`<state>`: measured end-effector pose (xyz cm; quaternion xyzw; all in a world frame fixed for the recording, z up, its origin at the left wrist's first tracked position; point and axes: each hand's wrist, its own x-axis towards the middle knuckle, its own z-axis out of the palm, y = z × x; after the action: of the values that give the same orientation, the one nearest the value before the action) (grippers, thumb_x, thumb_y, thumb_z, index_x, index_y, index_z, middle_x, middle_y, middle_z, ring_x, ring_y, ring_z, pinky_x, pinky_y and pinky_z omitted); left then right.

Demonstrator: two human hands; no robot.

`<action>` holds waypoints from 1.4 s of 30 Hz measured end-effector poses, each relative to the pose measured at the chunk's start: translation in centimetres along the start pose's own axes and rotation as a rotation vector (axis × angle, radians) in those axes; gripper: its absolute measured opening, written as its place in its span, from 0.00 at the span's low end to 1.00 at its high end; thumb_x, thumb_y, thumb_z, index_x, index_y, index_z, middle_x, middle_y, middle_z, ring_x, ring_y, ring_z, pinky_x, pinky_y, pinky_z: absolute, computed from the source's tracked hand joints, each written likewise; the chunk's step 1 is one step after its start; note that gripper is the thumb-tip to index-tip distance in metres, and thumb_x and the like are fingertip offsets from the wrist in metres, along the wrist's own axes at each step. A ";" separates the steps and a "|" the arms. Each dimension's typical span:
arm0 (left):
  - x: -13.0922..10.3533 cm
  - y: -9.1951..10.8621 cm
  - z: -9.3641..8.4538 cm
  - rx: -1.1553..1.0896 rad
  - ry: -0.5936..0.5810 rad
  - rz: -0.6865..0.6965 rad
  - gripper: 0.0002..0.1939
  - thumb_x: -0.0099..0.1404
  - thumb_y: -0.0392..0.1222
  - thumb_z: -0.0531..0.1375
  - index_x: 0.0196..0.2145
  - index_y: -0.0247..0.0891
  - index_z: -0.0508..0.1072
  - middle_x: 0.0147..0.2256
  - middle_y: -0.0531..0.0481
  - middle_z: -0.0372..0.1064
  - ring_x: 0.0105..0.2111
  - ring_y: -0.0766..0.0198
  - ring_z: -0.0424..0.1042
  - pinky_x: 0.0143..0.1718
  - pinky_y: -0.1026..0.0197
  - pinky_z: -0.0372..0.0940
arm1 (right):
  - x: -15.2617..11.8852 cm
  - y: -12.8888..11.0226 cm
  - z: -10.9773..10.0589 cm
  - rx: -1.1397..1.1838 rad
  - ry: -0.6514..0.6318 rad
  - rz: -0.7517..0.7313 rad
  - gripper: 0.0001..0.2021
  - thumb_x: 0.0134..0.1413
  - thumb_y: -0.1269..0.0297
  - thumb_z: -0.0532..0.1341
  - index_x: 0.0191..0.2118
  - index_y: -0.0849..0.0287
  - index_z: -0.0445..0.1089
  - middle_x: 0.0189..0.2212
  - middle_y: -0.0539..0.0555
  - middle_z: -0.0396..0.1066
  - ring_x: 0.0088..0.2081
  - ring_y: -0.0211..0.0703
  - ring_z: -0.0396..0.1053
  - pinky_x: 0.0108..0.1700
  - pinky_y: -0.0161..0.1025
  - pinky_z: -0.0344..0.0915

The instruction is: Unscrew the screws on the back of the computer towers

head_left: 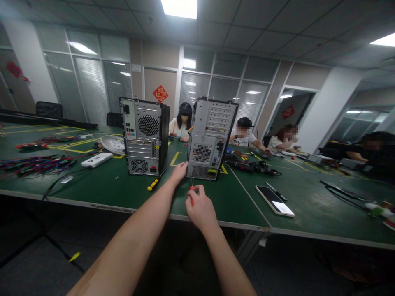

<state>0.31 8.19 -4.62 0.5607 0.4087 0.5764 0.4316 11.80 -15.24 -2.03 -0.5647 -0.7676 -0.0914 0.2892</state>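
Gripping a screwdriver point(191, 188), the right hand point(201, 209) partly hides it.

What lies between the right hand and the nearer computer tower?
In the head view, a red-handled screwdriver: the right hand grips it, shaft pointing toward the computer tower.

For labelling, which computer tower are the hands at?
The right tower: left hand at its lower corner, right hand before it. The left tower has neither.

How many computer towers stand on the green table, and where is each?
2: one tower left of centre, beside the yellow screwdriver; the other tower right of that one, by the left hand. More could be hidden behind them.
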 end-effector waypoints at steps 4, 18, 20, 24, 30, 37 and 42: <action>0.1 -0.1 0.0 0.001 0.001 0.002 0.22 0.67 0.60 0.60 0.36 0.35 0.76 0.31 0.45 0.75 0.33 0.59 0.73 0.38 0.59 0.69 | 0.1 -0.1 0.1 -0.029 -0.002 0.015 0.08 0.67 0.65 0.56 0.44 0.56 0.72 0.51 0.56 0.64 0.32 0.35 0.66 0.36 0.36 0.59; 0.1 -0.1 0.1 0.033 0.017 0.002 0.19 0.70 0.56 0.58 0.36 0.36 0.77 0.32 0.44 0.76 0.36 0.57 0.75 0.39 0.58 0.70 | 0.0 0.4 0.5 0.066 0.014 -0.005 0.07 0.58 0.69 0.59 0.42 0.56 0.71 0.47 0.55 0.61 0.38 0.39 0.67 0.43 0.36 0.64; 0.0 0.0 0.1 0.024 0.014 -0.006 0.19 0.70 0.56 0.58 0.36 0.36 0.77 0.31 0.44 0.76 0.35 0.57 0.75 0.39 0.58 0.70 | -0.1 0.5 0.5 0.078 0.017 -0.017 0.07 0.59 0.69 0.59 0.43 0.56 0.72 0.49 0.56 0.61 0.39 0.40 0.68 0.44 0.37 0.65; -0.2 0.3 0.1 0.016 0.013 -0.013 0.20 0.69 0.57 0.59 0.36 0.35 0.77 0.31 0.44 0.76 0.35 0.57 0.75 0.39 0.57 0.70 | -0.2 0.5 0.3 0.061 0.009 -0.018 0.07 0.59 0.68 0.60 0.43 0.56 0.73 0.50 0.56 0.62 0.40 0.39 0.69 0.44 0.37 0.65; -0.4 0.4 0.0 -0.008 0.017 0.001 0.21 0.67 0.59 0.61 0.36 0.36 0.77 0.33 0.42 0.76 0.37 0.55 0.75 0.41 0.56 0.70 | -0.2 0.3 -0.1 0.068 0.012 0.004 0.06 0.60 0.68 0.60 0.43 0.56 0.73 0.50 0.56 0.63 0.38 0.39 0.69 0.42 0.36 0.65; -0.3 0.5 0.1 0.002 0.009 0.002 0.21 0.67 0.58 0.61 0.36 0.35 0.77 0.33 0.43 0.76 0.36 0.57 0.75 0.40 0.57 0.70 | -0.1 0.2 0.2 0.083 0.023 0.013 0.06 0.61 0.68 0.60 0.43 0.56 0.72 0.49 0.55 0.64 0.38 0.39 0.70 0.41 0.35 0.65; -0.3 0.4 0.1 -0.002 0.014 0.008 0.22 0.67 0.59 0.61 0.36 0.35 0.77 0.32 0.43 0.76 0.36 0.57 0.75 0.40 0.57 0.71 | -0.1 0.2 0.1 0.062 0.021 0.013 0.06 0.63 0.67 0.59 0.43 0.56 0.72 0.49 0.55 0.63 0.37 0.38 0.69 0.39 0.35 0.63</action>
<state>0.40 7.80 -4.28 0.5577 0.4089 0.5825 0.4272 11.93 -15.18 -2.19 -0.5594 -0.7632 -0.0715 0.3154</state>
